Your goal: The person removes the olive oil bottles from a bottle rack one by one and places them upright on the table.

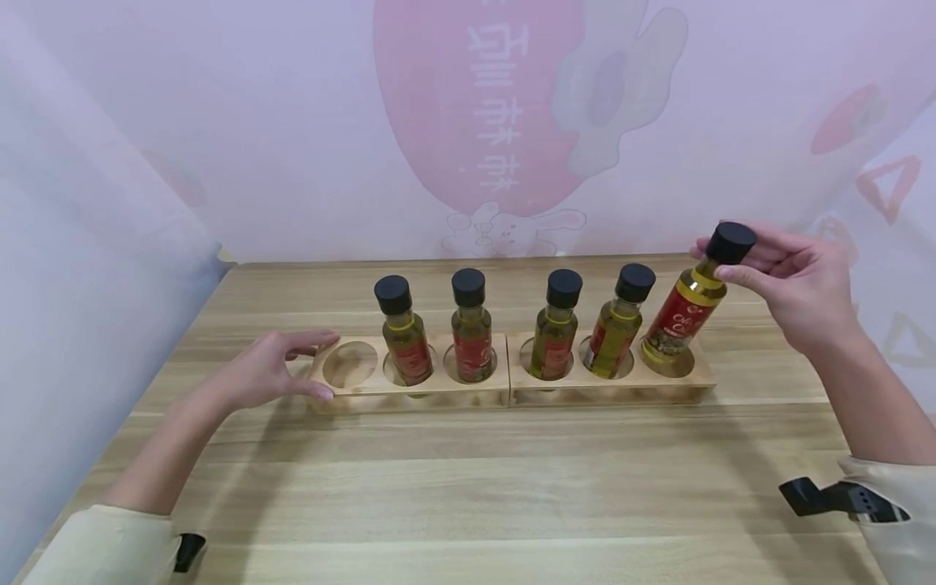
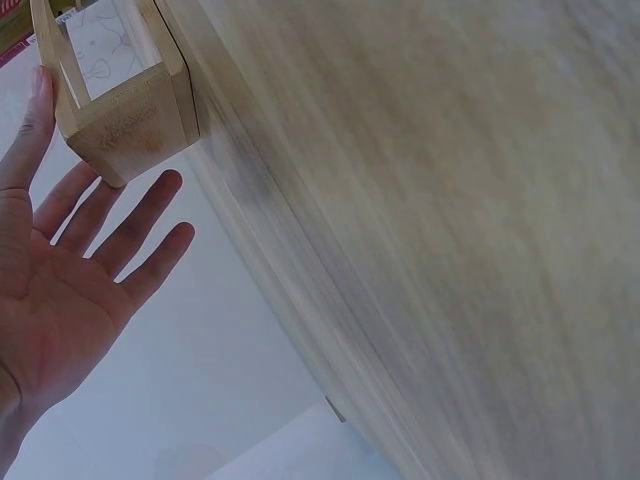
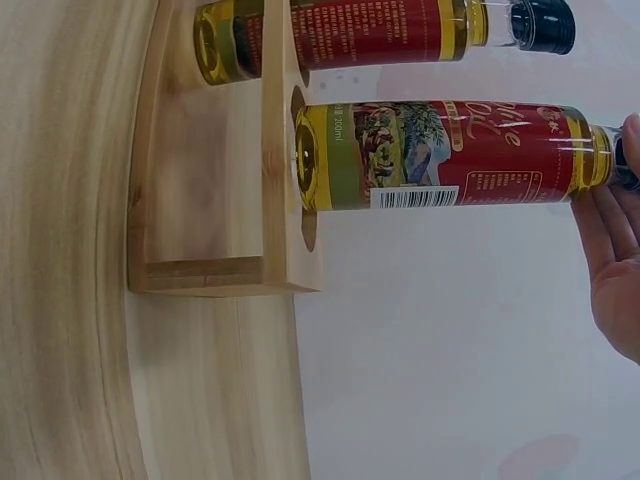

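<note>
Four bottles [image 1: 471, 329] stand seated in the rack [image 1: 512, 388], a fifth bottle [image 1: 683, 309] tilts at the rightmost hole, pinched by its cap in the right hand [image 1: 793, 280], while the left hand [image 1: 266, 370], fingers spread, steadies the rack's end beside the one vacant hole [image 1: 349, 363].

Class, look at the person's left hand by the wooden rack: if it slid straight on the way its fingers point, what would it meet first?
The left hand points right, along the table. Its fingers already lie at the end of the wooden rack, so that end block probably comes first, with the empty hole just beyond.
</note>
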Available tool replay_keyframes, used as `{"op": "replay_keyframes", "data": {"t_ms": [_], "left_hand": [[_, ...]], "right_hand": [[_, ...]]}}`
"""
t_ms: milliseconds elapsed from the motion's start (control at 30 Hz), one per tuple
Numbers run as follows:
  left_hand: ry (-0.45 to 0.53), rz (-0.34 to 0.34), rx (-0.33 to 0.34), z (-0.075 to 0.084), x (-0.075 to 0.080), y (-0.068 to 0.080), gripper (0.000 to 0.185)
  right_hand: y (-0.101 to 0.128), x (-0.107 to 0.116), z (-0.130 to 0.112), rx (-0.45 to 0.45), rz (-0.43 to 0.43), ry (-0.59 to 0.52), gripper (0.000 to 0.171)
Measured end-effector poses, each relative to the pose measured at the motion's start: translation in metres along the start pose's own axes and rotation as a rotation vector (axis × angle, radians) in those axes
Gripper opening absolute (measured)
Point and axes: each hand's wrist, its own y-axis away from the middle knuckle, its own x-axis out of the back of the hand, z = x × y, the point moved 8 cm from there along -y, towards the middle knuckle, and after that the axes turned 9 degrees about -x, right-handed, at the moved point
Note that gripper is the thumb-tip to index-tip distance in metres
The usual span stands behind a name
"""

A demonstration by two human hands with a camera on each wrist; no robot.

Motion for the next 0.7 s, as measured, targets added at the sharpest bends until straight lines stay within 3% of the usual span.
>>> {"op": "replay_keyframes", "data": {"t_ms": [400, 700], "left_hand": [[-0.004, -0.011, 0.007, -0.001, 0.002, -0.001, 0.082], [0.003, -0.009, 0.002, -0.001, 0.000, -0.001, 0.081]], "right_hand": [[-0.013, 0.006, -0.008, 0.014, 0.146, -0.016, 0.041], [-0.024, 0.013, 0.001, -0.020, 0.234, -0.046, 0.039]]}}
